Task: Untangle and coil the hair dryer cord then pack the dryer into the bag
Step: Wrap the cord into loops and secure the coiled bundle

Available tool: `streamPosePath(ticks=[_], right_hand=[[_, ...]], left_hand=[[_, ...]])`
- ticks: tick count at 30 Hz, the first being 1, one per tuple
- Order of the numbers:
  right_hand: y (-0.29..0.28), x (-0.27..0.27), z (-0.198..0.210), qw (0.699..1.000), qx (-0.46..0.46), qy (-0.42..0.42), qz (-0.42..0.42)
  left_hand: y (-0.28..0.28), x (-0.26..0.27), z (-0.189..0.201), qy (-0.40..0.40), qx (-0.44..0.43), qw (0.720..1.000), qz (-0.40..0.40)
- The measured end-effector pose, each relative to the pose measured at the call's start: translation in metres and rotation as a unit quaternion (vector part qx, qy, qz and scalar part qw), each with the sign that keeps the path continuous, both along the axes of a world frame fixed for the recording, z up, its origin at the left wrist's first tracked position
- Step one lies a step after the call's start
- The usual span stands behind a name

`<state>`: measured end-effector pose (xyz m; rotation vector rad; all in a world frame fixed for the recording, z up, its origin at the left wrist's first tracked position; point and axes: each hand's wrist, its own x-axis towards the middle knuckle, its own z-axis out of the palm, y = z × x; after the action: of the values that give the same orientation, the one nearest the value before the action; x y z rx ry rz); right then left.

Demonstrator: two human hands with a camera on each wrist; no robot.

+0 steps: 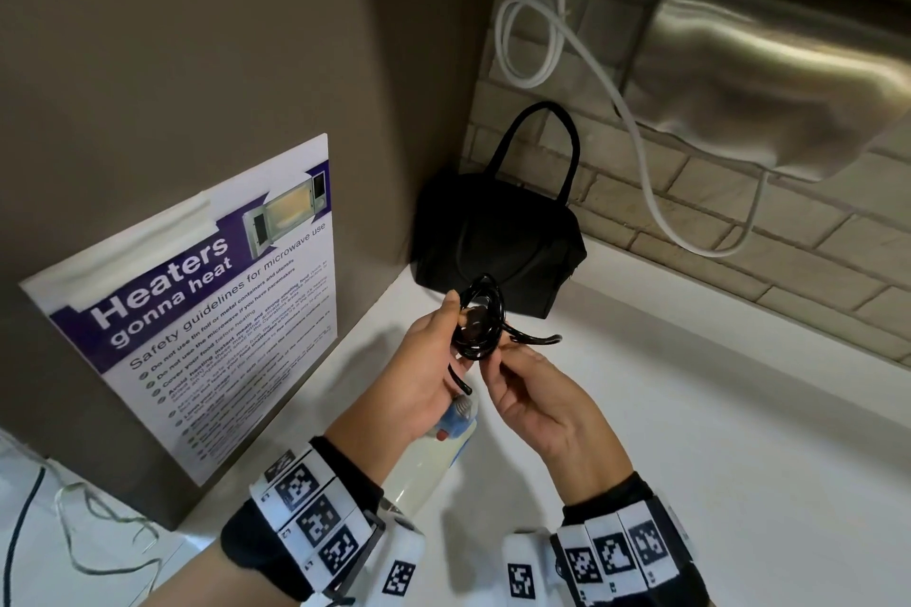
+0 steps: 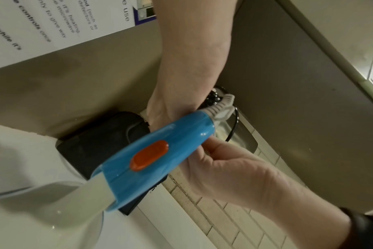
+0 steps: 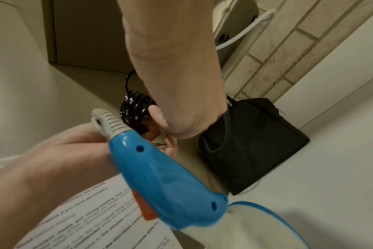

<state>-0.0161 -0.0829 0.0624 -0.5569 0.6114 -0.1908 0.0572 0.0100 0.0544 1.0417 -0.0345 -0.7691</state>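
Hands held a coiled black cord (image 1: pixel 480 318) above the white worktop (image 1: pixel 690 409).

The left hand (image 1: pixel 419 370) gripped the coil with its fingers curled round one side; the right hand (image 1: pixel 537 402) pinched the lower edge, probably between thumb and forefinger, though the coil hid the tips. The blue and white hair dryer (image 2: pixel 147 161) hung below the left hand, under the wrists. The black bag (image 1: pixel 503 237) stood behind, in the corner against the brick wall (image 1: pixel 739 222).
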Motion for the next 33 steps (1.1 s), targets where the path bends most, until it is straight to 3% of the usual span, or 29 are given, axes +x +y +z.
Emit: streamPosePath(ticks=[6, 11, 16, 19, 24, 29, 33], right_hand=[[0.004, -0.002, 0.006, 1.000, -0.006, 0.010, 0.012], [0.003, -0.003, 0.003, 0.996, -0.081, 0.016, 0.016], [0.010, -0.003, 0.008, 0.977, -0.180, 0.008, 0.110], [0.006, -0.005, 0.011, 0.983, -0.150, 0.008, 0.107], [0.002, -0.018, 0.016, 0.983, -0.100, -0.071, 0.137], [0.012, -0.020, 0.026, 0.956, -0.224, -0.078, 0.171], [0.017, -0.024, 0.027, 0.936, -0.304, -0.058, 0.167]], left_hand=[[0.001, -0.003, 0.000, -0.048, 0.035, 0.998, -0.014], [-0.004, -0.005, -0.006, -0.098, 0.089, 0.991, 0.015], [-0.009, -0.008, -0.006, -0.099, 0.116, 0.988, 0.028], [-0.009, -0.007, -0.004, -0.110, 0.103, 0.988, 0.028], [-0.001, -0.003, 0.004, -0.144, 0.050, 0.988, 0.035], [0.004, -0.009, 0.007, -0.182, 0.052, 0.982, 0.013], [0.005, -0.012, 0.011, -0.161, 0.051, 0.986, 0.008]])
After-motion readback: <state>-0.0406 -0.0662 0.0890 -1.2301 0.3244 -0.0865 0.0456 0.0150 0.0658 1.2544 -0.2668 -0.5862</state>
